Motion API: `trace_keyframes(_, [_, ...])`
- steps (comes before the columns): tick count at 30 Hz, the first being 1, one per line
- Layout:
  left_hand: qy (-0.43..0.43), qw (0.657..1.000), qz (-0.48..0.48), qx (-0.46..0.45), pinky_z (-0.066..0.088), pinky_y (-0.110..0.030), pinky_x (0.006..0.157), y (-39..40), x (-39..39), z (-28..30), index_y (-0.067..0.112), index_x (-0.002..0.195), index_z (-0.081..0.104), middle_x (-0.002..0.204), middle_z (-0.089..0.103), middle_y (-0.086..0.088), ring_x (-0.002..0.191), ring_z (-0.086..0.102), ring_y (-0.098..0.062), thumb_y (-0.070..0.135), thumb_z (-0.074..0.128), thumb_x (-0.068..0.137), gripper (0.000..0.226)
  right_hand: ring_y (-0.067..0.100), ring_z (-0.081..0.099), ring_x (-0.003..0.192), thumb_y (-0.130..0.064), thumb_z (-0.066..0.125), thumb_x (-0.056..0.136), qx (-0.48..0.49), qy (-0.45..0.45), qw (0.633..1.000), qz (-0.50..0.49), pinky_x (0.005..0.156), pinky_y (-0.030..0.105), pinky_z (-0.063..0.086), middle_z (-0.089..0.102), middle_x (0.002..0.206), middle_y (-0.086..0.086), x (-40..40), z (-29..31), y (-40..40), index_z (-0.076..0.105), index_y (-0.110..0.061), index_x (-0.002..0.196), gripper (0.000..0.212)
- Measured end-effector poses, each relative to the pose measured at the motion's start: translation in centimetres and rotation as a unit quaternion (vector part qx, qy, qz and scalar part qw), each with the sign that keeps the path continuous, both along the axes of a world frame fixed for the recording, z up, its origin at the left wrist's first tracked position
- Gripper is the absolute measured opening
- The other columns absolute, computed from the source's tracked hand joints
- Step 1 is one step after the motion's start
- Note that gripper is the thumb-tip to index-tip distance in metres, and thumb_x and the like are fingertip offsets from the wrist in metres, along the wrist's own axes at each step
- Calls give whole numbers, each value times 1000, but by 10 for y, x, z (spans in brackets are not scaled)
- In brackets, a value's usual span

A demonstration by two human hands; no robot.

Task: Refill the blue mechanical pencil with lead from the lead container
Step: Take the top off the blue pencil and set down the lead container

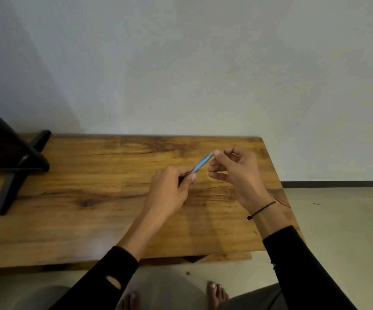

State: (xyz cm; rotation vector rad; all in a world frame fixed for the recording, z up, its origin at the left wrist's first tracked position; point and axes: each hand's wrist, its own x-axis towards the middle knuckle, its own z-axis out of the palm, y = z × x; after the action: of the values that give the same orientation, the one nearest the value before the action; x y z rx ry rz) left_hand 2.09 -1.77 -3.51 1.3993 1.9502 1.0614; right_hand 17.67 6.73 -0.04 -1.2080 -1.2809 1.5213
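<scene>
The blue mechanical pencil (201, 164) is held in the air above the wooden table (96, 198), slanting up to the right. My left hand (172, 191) grips its lower dark end. My right hand (232, 173) pinches the pencil's upper end between thumb and forefinger. The pencil is blurred, so I cannot tell whether its cap is on or off. No lead container shows anywhere in view.
A black stand with crossed legs (13, 162) occupies the table's far left. A pale wall rises behind the table. The table's right edge drops to a light floor (337, 220). My bare feet (216, 294) rest on the floor below the front edge.
</scene>
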Motion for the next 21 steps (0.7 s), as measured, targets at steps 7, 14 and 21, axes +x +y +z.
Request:
trace_keyframes(7, [27,1000,-3,8,65,-42,83,10,-5,-5,26,112,83,86,83,11,83,78,-9,24,68,103,18,15,74,64,-9,70,100,67,-62,996,-11,63,31,65,73,78,13,-3,-18,24,69,3,98,12])
trace_keyframes(14, [20,999,24,28,65,-46,75,16,-23,-11,24,106,81,84,81,8,80,79,-15,25,65,105,16,11,67,84,-12,74,96,220,-314,923,1,73,36,59,71,90,-7,4,-42,50,70,-20,91,10])
trace_keyframes(21, [28,999,18,20,66,-47,78,18,-28,-11,21,111,80,92,81,10,85,78,-9,25,64,106,17,21,66,91,-5,69,96,255,-451,850,96,77,45,59,68,97,-4,-4,-64,41,71,-19,93,14])
